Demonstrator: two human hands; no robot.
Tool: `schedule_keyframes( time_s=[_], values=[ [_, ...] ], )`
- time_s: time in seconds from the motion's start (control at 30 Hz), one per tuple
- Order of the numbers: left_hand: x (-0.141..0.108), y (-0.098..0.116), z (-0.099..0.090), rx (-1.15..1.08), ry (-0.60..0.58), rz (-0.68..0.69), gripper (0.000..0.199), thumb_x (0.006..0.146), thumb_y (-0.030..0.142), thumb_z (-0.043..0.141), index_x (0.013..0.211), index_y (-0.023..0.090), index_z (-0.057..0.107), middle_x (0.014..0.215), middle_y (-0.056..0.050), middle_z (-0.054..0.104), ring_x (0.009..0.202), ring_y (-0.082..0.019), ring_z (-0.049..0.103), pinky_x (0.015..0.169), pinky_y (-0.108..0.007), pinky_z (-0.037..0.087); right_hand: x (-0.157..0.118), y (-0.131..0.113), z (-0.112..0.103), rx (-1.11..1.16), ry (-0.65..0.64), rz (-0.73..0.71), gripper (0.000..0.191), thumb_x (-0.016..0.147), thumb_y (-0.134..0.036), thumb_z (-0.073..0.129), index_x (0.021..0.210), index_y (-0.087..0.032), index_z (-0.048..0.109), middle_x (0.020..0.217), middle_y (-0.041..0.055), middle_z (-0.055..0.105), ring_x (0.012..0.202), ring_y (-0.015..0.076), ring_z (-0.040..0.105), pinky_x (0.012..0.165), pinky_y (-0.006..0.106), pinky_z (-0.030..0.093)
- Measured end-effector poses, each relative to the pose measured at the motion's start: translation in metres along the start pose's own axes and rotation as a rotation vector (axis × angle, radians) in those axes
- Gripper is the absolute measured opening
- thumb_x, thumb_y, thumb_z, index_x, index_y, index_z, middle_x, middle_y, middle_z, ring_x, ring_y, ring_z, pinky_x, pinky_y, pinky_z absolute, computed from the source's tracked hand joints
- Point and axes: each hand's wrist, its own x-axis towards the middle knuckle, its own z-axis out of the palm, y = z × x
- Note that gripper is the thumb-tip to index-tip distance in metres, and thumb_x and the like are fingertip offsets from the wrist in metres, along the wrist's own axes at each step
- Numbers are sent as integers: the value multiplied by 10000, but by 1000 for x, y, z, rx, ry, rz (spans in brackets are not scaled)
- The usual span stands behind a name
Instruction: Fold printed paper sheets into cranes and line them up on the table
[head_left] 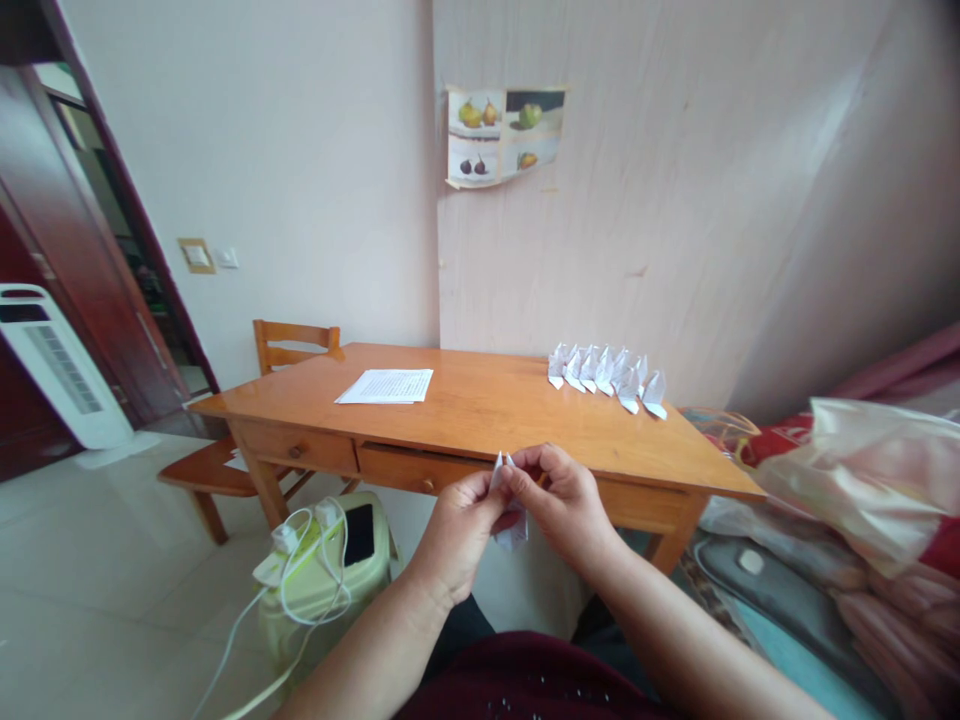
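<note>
Both my hands meet in front of the table's near edge, around a small piece of folded white paper [513, 534] with two pointed tips standing up. My left hand [463, 520] pinches its left side, and my right hand [562, 500] pinches it near the right tip. Fingers cover much of the paper's middle. On the wooden table [480, 405], toward the right back, stand several folded white paper figures [607, 372] in a tight group. A stack of printed sheets [385, 386] lies at the left of the tabletop.
A pale green box [330, 570] with a power strip, white cables and a phone [359, 534] stands below left. A wooden chair [296, 340] and bench [202, 468] are by the table's left end. Bags [862, 470] pile up at the right. A fruit poster [504, 137] hangs on the wall.
</note>
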Motion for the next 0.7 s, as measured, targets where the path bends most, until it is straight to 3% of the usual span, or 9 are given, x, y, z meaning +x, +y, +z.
schedule_keyframes(
  time_s=[0.23, 0.7],
  values=[
    [0, -2, -1, -5, -50, 16, 415, 832, 491, 744, 1089, 166, 764, 1037, -124, 737, 928, -218, 657, 863, -360, 518, -1, -3, 0, 37, 9, -22, 179, 877, -383, 670, 852, -208, 696, 771, 41, 660, 700, 170, 599, 642, 300, 493],
    [-3, -1, -1, 16, -105, 12, 365, 887, 446, 698, 1112, 163, 750, 1089, -129, 729, 1008, -247, 651, 913, -396, 515, 1, -1, -3, 134, -66, 39, 190, 857, -381, 701, 861, -193, 672, 744, 29, 662, 658, 155, 591, 596, 282, 489]
  ],
)
